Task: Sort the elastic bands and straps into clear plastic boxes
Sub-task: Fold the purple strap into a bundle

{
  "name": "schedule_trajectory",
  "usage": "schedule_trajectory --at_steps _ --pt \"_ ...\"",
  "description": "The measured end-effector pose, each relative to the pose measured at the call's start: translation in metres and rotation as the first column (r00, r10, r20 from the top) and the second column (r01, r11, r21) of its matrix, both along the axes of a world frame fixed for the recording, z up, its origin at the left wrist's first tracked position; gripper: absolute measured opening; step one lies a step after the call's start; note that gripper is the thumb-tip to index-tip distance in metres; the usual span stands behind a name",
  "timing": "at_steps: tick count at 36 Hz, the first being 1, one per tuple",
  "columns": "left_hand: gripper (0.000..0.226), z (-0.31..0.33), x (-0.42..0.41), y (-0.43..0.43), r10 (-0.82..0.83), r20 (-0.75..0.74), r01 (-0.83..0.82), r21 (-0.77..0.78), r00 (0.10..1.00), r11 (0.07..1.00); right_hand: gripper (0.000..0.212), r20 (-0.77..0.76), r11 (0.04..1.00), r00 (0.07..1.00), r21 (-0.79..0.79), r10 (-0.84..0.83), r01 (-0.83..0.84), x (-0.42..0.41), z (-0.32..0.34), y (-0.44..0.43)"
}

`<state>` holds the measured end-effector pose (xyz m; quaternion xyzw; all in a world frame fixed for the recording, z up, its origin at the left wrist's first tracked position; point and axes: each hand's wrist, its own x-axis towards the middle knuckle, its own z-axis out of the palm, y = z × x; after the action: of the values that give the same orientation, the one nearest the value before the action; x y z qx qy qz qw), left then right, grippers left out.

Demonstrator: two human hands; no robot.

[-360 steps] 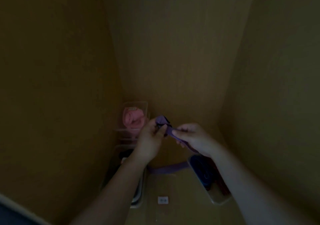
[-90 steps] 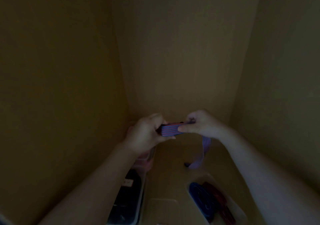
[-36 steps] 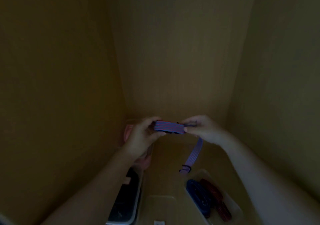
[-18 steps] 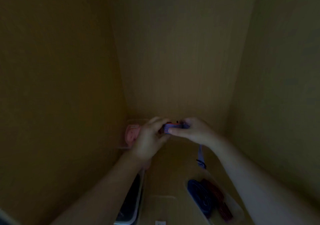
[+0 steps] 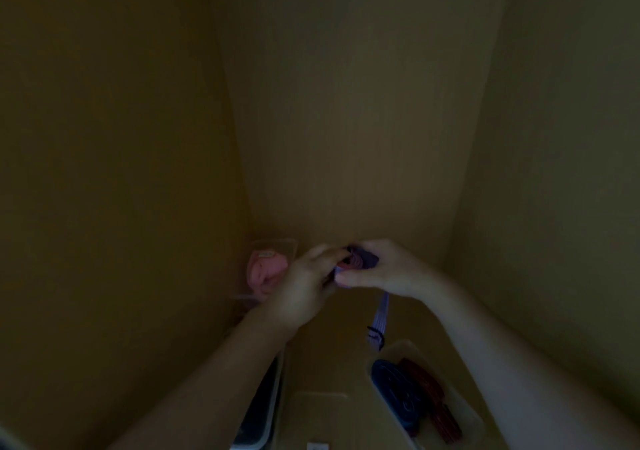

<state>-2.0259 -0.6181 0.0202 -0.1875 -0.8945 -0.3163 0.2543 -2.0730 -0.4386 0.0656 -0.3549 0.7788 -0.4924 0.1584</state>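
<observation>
In dim light both hands hold a purple striped strap (image 5: pixel 356 263), rolled into a small bundle in front of the back wall. My left hand (image 5: pixel 304 283) pinches the roll from the left and my right hand (image 5: pixel 384 269) grips it from the right. The strap's loose tail (image 5: pixel 380 318) hangs down, ending in a dark buckle just above a clear plastic box (image 5: pixel 464 411) at the lower right. That box holds a blue strap (image 5: pixel 394 390) and a red strap (image 5: pixel 433 401).
A clear box with a pink band (image 5: pixel 266 269) stands in the back left corner. A clear box with dark contents (image 5: pixel 259 411) lies at the lower left, partly under my left forearm. An empty-looking clear box (image 5: pixel 318 415) sits between them. Wooden walls close in on three sides.
The strap has been wound up further into the roll, so the hanging tail is shorter than a second ago. Both hands have come closer together around the bundle.
</observation>
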Motion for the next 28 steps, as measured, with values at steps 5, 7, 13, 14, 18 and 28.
schedule_trajectory --at_steps 5,7,13,14,18,28 --pt "0.055 0.005 0.004 -0.002 -0.016 -0.025 0.018 0.095 1.0 0.995 0.029 0.026 0.997 0.998 -0.063 0.049 -0.048 0.0 0.0 0.003" --pt "0.061 0.005 0.004 -0.006 -0.021 -0.03 0.024 0.105 0.999 0.994 0.035 0.058 0.991 0.994 -0.106 0.088 -0.081 0.001 -0.002 0.003" --pt "0.058 0.002 0.006 -0.009 -0.135 0.096 0.087 0.39 0.986 0.916 0.047 0.136 0.978 0.975 -0.139 0.176 -0.157 -0.001 -0.001 0.009" --pt "0.057 0.002 0.004 -0.011 -0.119 0.089 0.076 0.38 0.989 0.922 0.049 0.142 0.979 0.975 -0.129 0.173 -0.155 -0.001 0.0 0.01" --pt "0.047 0.007 0.002 -0.012 -0.086 0.008 0.077 0.354 0.996 0.932 0.04 0.119 0.986 0.985 -0.118 0.128 -0.114 -0.002 0.0 0.008" --pt "0.047 0.008 -0.003 -0.016 -0.043 0.024 0.023 0.549 0.999 0.836 0.008 0.133 0.99 0.991 -0.141 0.019 0.0 -0.005 -0.003 0.012"
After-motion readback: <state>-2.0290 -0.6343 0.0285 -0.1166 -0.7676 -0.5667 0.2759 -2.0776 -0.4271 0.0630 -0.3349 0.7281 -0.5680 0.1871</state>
